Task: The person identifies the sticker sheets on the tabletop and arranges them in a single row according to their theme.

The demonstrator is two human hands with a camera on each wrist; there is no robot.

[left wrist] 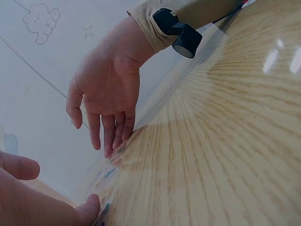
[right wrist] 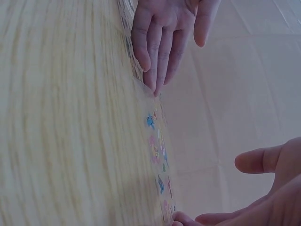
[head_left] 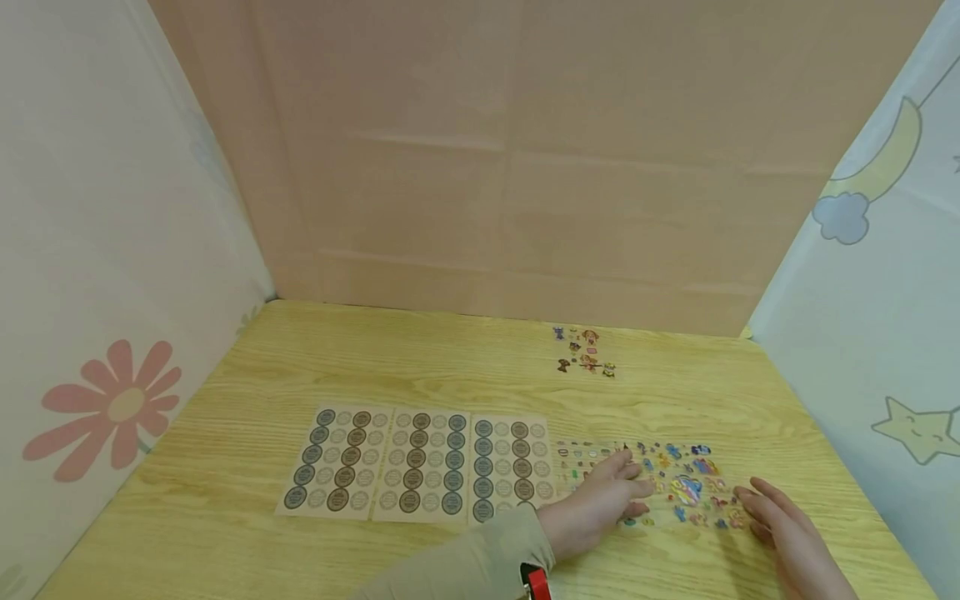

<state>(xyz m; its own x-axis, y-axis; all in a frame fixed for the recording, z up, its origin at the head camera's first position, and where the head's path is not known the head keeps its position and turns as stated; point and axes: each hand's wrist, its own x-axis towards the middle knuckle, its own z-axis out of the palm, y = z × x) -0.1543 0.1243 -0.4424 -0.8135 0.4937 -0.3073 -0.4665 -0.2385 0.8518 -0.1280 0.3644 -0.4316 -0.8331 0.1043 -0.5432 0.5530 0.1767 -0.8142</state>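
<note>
A clear sticker sheet with colourful little figures (head_left: 686, 490) lies flat on the wooden table at the right. My left hand (head_left: 592, 504) rests over its left part, where it meets another clear sheet of small stickers (head_left: 576, 454); the fingers are spread and nearly straight. At the right edge of the figure sheet is my right hand (head_left: 787, 533), fingers relaxed, fingertips touching or just beside the edge. In the right wrist view, the left fingertips (right wrist: 156, 89) touch the sheet's far end. The left wrist view has the right hand (left wrist: 108, 89) hanging with loose fingers, holding nothing.
Three paper sheets of round brown and grey labels (head_left: 416, 462) lie side by side left of my hands. Farther back is a small clear sheet of character stickers (head_left: 588, 354). A plain pink-beige backdrop (head_left: 510, 192) rises behind the table, with patterned cloth walls at both sides.
</note>
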